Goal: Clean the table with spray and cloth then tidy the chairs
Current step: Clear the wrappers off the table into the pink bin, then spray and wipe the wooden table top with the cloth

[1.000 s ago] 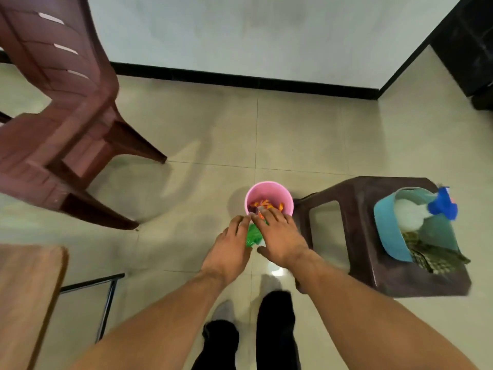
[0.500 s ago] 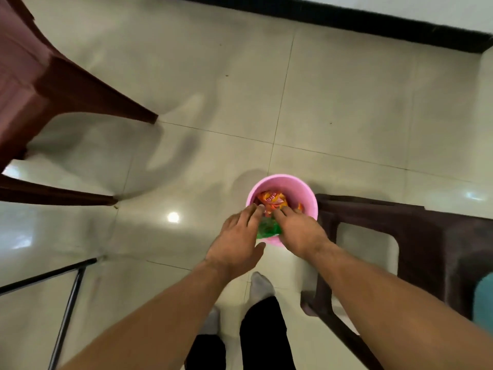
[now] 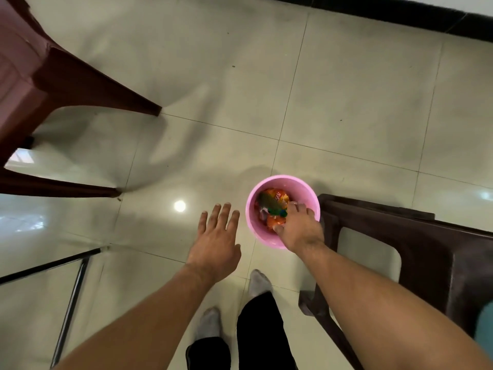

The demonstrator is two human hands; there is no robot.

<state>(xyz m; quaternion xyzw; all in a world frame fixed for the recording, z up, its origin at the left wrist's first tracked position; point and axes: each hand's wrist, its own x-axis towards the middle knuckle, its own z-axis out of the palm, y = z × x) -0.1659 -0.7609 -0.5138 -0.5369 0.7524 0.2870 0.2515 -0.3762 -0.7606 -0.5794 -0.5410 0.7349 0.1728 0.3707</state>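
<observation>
My right hand [image 3: 298,225] is down inside the pink bin [image 3: 306,190], fingertips on the crumpled wrappers [image 3: 274,196], thumb at the near rim. I cannot tell whether those fingers are pinching the green wrapper or only pushing on it. My left hand [image 3: 216,236] hovers over the floor just beside the bin, fingers straight and spread, holding nothing.

The spray and cloth are out of sight; only a teal sliver [image 3: 486,319] shows at the right edge, above the dark stool [image 3: 426,249]. One red-brown chair [image 3: 53,84] stands well off to my left, not yet tidied, and a metal frame [image 3: 72,297] sits by my left foot.

The bin looks light, and nothing braces it. If I lean on the near wall, or lift out with a wrapper caught on my fingers, I think it tips and spills onto the tiles. Loose wrappers may spring back up too. My forearm passes close to the stool, so a careless pull could jolt it.
</observation>
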